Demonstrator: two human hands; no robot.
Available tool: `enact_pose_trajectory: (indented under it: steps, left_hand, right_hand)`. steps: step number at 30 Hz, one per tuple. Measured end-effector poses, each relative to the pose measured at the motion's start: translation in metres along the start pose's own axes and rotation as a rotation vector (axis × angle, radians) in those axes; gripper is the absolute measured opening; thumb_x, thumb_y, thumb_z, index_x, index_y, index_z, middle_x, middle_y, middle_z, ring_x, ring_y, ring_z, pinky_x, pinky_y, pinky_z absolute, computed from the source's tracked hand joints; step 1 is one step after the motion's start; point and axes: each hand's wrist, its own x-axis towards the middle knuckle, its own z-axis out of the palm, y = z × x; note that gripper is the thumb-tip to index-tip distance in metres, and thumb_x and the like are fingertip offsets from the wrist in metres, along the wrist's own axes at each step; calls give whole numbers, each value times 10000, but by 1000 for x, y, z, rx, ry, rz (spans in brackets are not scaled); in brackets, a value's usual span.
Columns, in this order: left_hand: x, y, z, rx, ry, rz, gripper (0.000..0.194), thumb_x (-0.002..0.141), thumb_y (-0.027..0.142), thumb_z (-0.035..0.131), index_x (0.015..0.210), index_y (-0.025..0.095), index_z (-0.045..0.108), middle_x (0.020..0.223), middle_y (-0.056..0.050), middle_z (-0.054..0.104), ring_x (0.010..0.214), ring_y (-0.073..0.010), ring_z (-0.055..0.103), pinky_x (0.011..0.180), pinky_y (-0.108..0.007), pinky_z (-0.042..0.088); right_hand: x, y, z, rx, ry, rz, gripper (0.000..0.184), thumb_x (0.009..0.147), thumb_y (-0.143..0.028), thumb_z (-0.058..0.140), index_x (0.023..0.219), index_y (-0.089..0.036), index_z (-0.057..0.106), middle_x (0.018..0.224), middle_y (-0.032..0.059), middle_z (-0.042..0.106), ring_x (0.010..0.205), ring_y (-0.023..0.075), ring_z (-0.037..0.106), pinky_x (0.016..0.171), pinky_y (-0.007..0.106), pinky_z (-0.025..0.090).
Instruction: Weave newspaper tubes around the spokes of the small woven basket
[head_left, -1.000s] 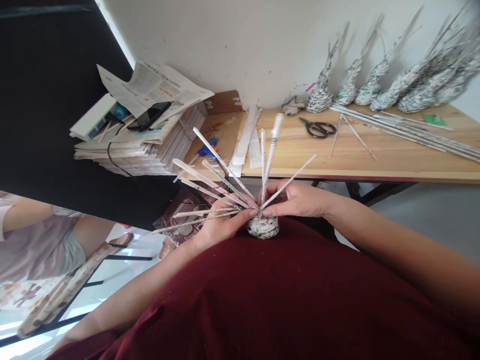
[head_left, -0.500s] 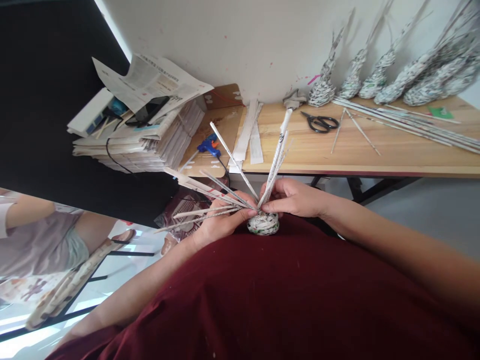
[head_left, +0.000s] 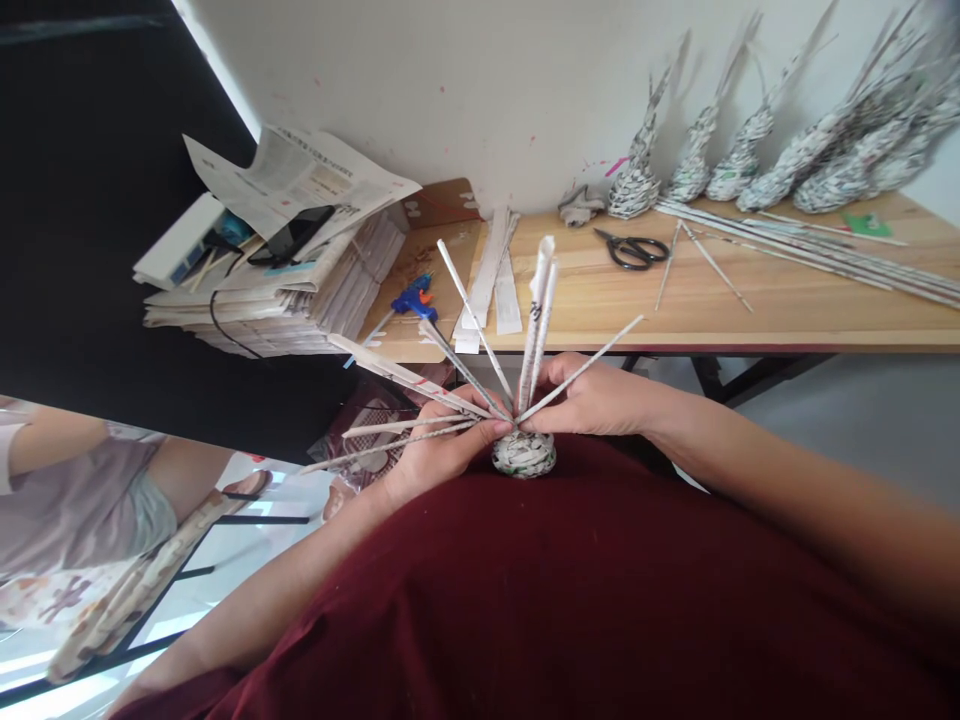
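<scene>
Close to my body I hold a small round base woven from rolled newspaper [head_left: 524,454], with several paper tubes [head_left: 537,325] fanning out of its top. My left hand [head_left: 450,435] pinches the weave at the left, its thumb at the top of the base and several tubes running over its fingers. Opposite it, my right hand [head_left: 581,398] is closed around the foot of the upright tubes. One thin paper tube [head_left: 600,352] slants up to the right across that hand. The right fingertips are partly hidden behind the tubes.
On the wooden table [head_left: 570,300] lie black scissors [head_left: 631,249], paper strips [head_left: 487,275], a blue glue gun [head_left: 417,298] and long paper tubes [head_left: 825,250]. Woven paper vessels [head_left: 637,180] stand by the wall. Stacked newspapers [head_left: 300,300] are at left; a seated person [head_left: 82,490] is beyond.
A thin tube that stood close to the upright ones now leans out to the right over my right hand. The upright tubes have shifted slightly left; both hands stay at the base.
</scene>
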Motion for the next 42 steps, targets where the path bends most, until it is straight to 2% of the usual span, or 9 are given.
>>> enact_pose_trajectory:
  steps: [3,7,11,16,25,31,35,39,42]
  left_hand:
    - [0,0,0,6,36,-50,247,780,353,808,822,144,682,725,-31,677,667,-138,598,640,-253,482]
    - [-1,2,-1,37,57,-53,266,772,364,816,829,138,687,720,-32,676,662,-140,598,635,-255,479]
    - [-2,5,-1,14,54,-70,272,773,363,815,836,133,685,727,-34,677,666,-140,603,646,-259,481]
    - [-3,5,0,31,43,-86,264,781,357,806,838,134,676,712,-32,674,648,-137,599,621,-255,472]
    - [-5,5,0,-17,66,-106,254,756,324,827,847,130,691,743,-44,704,664,-145,628,645,-270,502]
    - [-4,3,2,-71,73,-76,229,753,309,838,839,146,702,791,-49,731,720,-163,662,705,-294,530]
    - [-4,3,3,-82,66,-94,230,773,318,825,870,141,714,810,-61,736,721,-169,668,695,-297,527]
    - [-3,4,2,-83,35,-76,228,770,299,825,883,136,712,823,-61,733,725,-161,662,701,-291,518]
    - [-1,4,2,-86,27,-62,225,770,295,824,874,136,703,809,-56,724,711,-157,652,688,-290,510]
  right_hand:
    - [1,-2,-2,-89,-18,-15,144,697,-213,751,819,-172,684,766,4,705,700,150,607,645,261,454]
    - [-1,0,0,45,-10,-61,254,781,-371,756,906,-163,683,815,26,695,730,152,606,656,267,466]
    - [-6,4,7,58,148,13,240,857,-416,683,854,-181,637,702,13,663,614,135,574,573,264,439]
    - [-12,1,12,-141,294,29,217,832,-410,704,815,-206,630,673,2,664,602,142,576,556,271,408]
    - [-17,2,11,-227,241,14,205,807,-397,720,771,-205,659,736,6,676,681,156,598,624,281,445]
    - [-11,5,10,-76,178,17,237,801,-329,726,977,-199,636,818,20,700,741,173,634,658,280,471]
    - [-9,7,10,22,105,12,250,805,-362,734,937,-173,639,820,32,677,758,172,613,676,284,464]
    - [-9,7,12,114,159,33,290,791,-425,747,875,-185,608,761,-3,621,693,145,546,635,274,412]
    - [-9,5,15,141,199,69,277,755,-392,763,830,-191,588,716,-18,592,667,140,519,619,273,383]
